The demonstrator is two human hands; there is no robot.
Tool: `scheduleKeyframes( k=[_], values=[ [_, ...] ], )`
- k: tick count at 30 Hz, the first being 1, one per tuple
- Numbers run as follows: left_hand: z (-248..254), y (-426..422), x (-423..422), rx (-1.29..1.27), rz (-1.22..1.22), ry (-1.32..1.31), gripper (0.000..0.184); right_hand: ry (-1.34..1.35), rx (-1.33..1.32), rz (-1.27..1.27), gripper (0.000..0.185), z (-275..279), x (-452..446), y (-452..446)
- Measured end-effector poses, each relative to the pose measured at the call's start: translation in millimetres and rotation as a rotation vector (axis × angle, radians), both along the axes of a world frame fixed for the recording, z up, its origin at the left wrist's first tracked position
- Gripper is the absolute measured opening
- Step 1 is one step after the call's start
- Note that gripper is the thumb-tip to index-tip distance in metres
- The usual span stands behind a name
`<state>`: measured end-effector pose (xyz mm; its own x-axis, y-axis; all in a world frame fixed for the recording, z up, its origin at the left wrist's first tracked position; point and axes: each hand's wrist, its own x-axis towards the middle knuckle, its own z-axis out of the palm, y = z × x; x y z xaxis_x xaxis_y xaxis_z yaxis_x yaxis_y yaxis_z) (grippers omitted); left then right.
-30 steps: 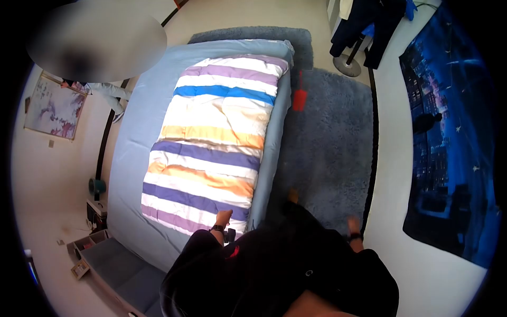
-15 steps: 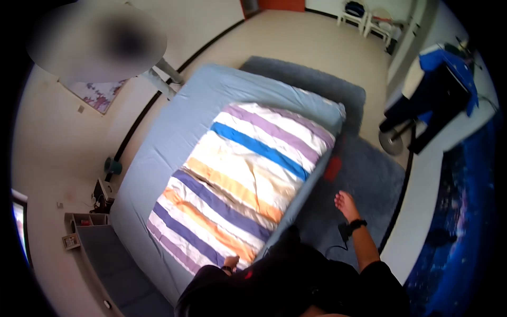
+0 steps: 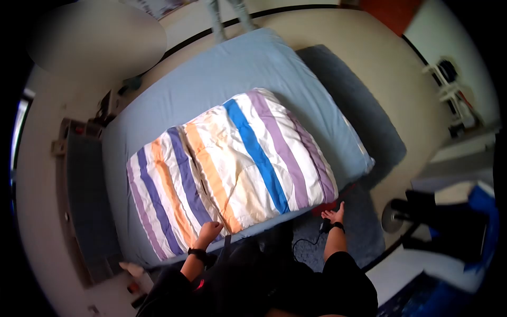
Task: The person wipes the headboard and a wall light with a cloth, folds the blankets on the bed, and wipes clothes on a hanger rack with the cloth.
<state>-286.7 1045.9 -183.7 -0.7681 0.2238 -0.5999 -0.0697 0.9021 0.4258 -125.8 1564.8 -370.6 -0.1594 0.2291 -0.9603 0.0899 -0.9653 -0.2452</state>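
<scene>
A folded quilt (image 3: 240, 164) with white, purple, blue and orange stripes lies on the near side of a bed with a light blue sheet (image 3: 232, 68). My left hand (image 3: 210, 232) is closed in front of the quilt's near edge, by an orange stripe. Whether it grips any cloth is hidden. My right hand (image 3: 334, 215) is just off the quilt's near right corner, fingers spread, with nothing visible in it. Each wrist wears a dark band, and a small black device with a cable hangs by the right one.
Grey rugs (image 3: 364, 100) lie along the bed's far right side and under my right arm. A round-based stand (image 3: 392, 216) with dark and blue clothes is at right. A person's legs (image 3: 232, 18) show beyond the bed. White chairs (image 3: 451, 92) stand far right.
My view has turned to the right. My left hand has come further forward over the quilt's near edge. My right hand has moved close to the quilt's near right corner.
</scene>
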Motion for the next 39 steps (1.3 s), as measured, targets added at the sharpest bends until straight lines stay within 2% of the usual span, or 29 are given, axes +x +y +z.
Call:
scheduleKeyframes(
  k=[2, 3, 5, 6, 7, 8, 9, 10, 11, 12, 13, 16, 17, 18, 19, 21, 23, 24, 25, 26, 27, 28, 29, 31, 33, 34, 36, 37, 39],
  values=[
    [2.5, -1.8, 29.4, -0.064, 0.111, -0.025, 0.036, 0.136, -0.109, -0.021, 0.114, -39.9, -15.7, 18.9],
    [2.7, -5.4, 43.3, -0.085, 0.164, -0.037, 0.036, 0.371, 0.016, -0.015, 0.105, -61.0, -21.3, 24.4],
    [7.9, -19.6, 85.6, -0.230, 0.194, -0.115, 0.036, 0.001, 1.258, 1.158, 0.090, -86.7, -30.9, 34.1],
    [-2.1, -36.2, 107.7, -0.254, 0.225, -0.168, 0.036, -0.171, 1.104, 1.276, 0.083, -78.1, -49.3, 35.5],
    [-2.9, -45.9, 130.2, -0.275, 0.282, -0.185, 0.036, -0.176, 1.079, 1.319, 0.078, -88.7, -61.9, 46.4],
    [3.6, -50.5, 147.7, -0.310, 0.317, -0.205, 0.036, -0.285, 1.211, 1.357, 0.070, -97.6, -80.2, 54.3],
    [10.5, -52.3, 161.2, -0.342, 0.350, -0.220, 0.036, -0.192, 1.260, 1.345, 0.068, -168.3, -98.2, 76.2],
    [15.6, -53.3, 172.2, -0.337, 0.437, -0.260, 0.037, 0.146, 1.110, 0.886, 0.072, -18.5, -159.3, 42.9],
    [21.6, -53.5, 181.4, -0.329, 0.521, -0.304, 0.037, 0.572, 0.617, 0.555, 0.057, 46.4, -198.5, 24.4],
    [18.1, -58.1, 189.7, -0.300, 0.569, -0.304, 0.036, 0.773, 0.067, 0.181, 0.044, 111.0, -237.8, 6.0],
    [17.1, -57.8, 197.1, -0.251, 0.606, -0.235, 0.035, 0.808, 0.307, 0.325, 0.037, 200.2, -256.5, -40.4],
    [23.3, -42.2, 193.3, -0.229, 0.655, -0.113, 0.034, 0.975, 0.812, 0.903, 0.030, 287.8, -281.9, -154.9],
    [20.6, -39.1, 198.0, -0.220, 0.669, -0.111, 0.034, 1.123, 1.165, 1.292, 0.032, 306.0, -277.8, -193.0],
    [14.2, -37.5, 200.8, -0.185, 0.700, -0.103, 0.035, 1.285, 1.403, 1.537, 0.041, 317.2, -269.1, -227.6],
    [5.4, -36.9, 196.8, -0.148, 0.730, -0.091, 0.035, 1.562, 1.437, 1.443, 0.054, 310.4, -260.4, -263.1],
    [-0.6, -31.9, 210.3, -0.136, 0.735, -0.119, 0.034, 1.496, 1.406, 1.918, 0.064, 296.0, -238.0, -305.7],
    [3.0, -27.8, 206.0, -0.008, 0.838, -0.110, 0.035, 1.436, 1.249, 2.234, 0.066, 253.0, -217.3, -318.6],
    [-5.7, -28.8, 211.2, -0.007, 0.928, -0.165, 0.039, 1.231, 1.124, 2.384, 0.066, 247.1, -206.0, -314.9],
    [-24.7, -39.5, 222.3, 0.230, 1.055, -0.275, 0.042, 1.142, 1.115, 2.420, 0.065, 229.5, -193.9, -308.1],
    [-44.5, -47.7, 230.2, 0.390, 1.177, -0.399, 0.049, 1.189, 1.123, 2.222, 0.064, 188.5, -177.4, -299.6],
    [-58.3, -56.3, 229.3, 0.557, 1.289, -0.520, 0.060, 0.968, 1.001, 2.354, 0.063, 195.8, -171.1, -290.4],
    [-62.5, -62.5, 217.5, 0.625, 1.350, -0.587, 0.072, 0.858, 1.068, 2.367, 0.063, 168.8, -158.6, -288.4],
    [-63.6, -62.4, 202.1, 0.694, 1.406, -0.655, 0.086, 0.828, 1.193, 2.393, 0.062, 167.4, -151.3, -289.2],
    [-41.8, -57.1, 152.6, 0.889, 1.371, -0.677, 0.099, 0.764, 1.277, 2.407, 0.063, 173.9, -141.6, -291.8],
    [-24.8, -47.8, 93.4, 1.125, 1.496, -0.924, 0.090, 0.716, 1.318, 2.402, 0.056, 195.3, -139.1, -306.6],
    [-91.1, -42.5, 73.3, 1.232, 0.898, -0.565, 0.082, 0.691, 1.334, 2.391, 0.056, 199.5, -138.9, -318.5],
    [-137.8, -36.1, 39.0, 1.472, 0.621, -0.437, 0.064, 0.749, 1.605, 2.242, 0.052, 207.8, -130.3, -352.4],
    [-102.3, -48.4, 13.1, 1.651, 0.961, -0.672, 0.054, 0.789, 1.647, 2.135, 0.051, 222.8, -128.2, -374.1],
    [-25.0, -97.4, -36.5, 1.127, 0.535, -0.143, 0.045, 0.859, 1.776, 1.961, 0.054, 246.1, -128.4, -423.9]
  ],
)
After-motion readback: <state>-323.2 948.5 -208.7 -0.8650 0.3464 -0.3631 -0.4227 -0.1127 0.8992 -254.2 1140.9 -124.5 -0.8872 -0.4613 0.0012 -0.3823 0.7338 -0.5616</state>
